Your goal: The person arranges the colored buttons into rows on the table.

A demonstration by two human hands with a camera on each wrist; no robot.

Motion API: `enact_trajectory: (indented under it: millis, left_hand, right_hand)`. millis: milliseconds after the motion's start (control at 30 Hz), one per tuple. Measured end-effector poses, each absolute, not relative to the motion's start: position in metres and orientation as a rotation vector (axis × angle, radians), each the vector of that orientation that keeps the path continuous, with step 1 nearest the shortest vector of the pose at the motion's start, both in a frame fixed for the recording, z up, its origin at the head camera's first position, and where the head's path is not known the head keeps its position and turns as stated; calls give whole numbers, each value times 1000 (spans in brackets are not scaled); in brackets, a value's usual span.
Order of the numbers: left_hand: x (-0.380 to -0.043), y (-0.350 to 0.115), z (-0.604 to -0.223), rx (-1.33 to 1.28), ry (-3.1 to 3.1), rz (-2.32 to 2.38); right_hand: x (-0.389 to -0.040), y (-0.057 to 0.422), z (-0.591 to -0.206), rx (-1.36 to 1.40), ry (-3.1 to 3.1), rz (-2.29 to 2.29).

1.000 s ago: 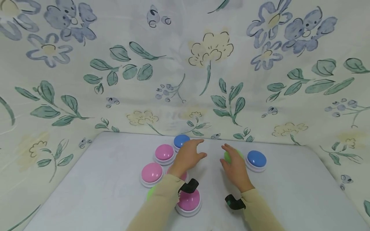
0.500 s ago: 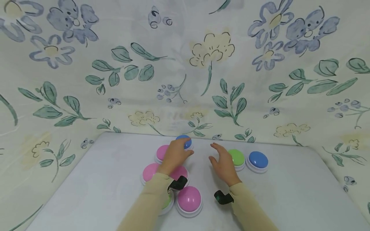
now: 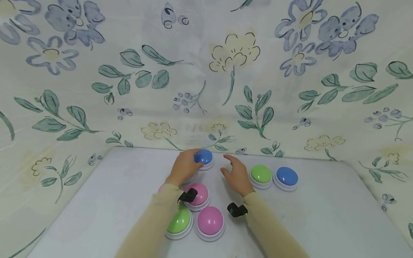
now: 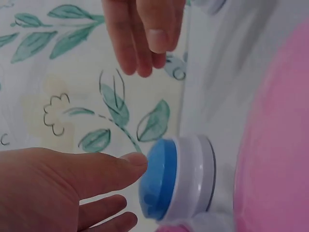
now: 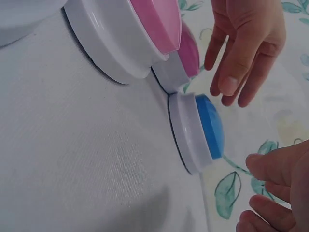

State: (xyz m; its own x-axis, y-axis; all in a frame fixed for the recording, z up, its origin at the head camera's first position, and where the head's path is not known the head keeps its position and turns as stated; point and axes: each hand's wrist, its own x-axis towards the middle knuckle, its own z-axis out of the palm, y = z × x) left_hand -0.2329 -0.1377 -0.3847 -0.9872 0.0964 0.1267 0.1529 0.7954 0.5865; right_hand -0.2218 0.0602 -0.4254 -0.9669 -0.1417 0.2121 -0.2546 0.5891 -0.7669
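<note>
- Left hand point(image 3: 184, 166) is loosely spread, its thumb parted from softly bent fingers, just above and beside the blue button point(image 3: 204, 157); the right wrist view shows a gap between its fingertips and the dome.
- Right hand point(image 3: 238, 175) is spread too, thumb and fingers curving apart, raised over the surface point(image 3: 322, 208) between the blue button and the far green button point(image 3: 261, 174).
- Blue button stands dome up on its white base near the surface's back edge, its left side partly covered by the left hand in the head view.
- Second blue button point(image 3: 287, 176) sits just beside the far green button, to its right; whether their bases touch, I cannot tell.
- Middle pink button point(image 3: 200, 193) lies nearer the person than the blue button, partly behind the black device point(image 3: 189, 195) at the left cuff.
- Near pink button point(image 3: 210, 220) sits just right of the near green button point(image 3: 180, 219), which the left sleeve point(image 3: 145, 224) partly hides.
- Flowered cloth point(image 3: 193, 71) rises behind the surface.
</note>
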Motion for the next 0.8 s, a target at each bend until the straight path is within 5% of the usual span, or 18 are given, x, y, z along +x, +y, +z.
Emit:
enact_trajectory:
  millis: [800]
  left_hand:
    - [-270, -161, -393, -348, -3091, -846]
  right_hand:
    - [-264, 34, -438, 415, -2805, 1525]
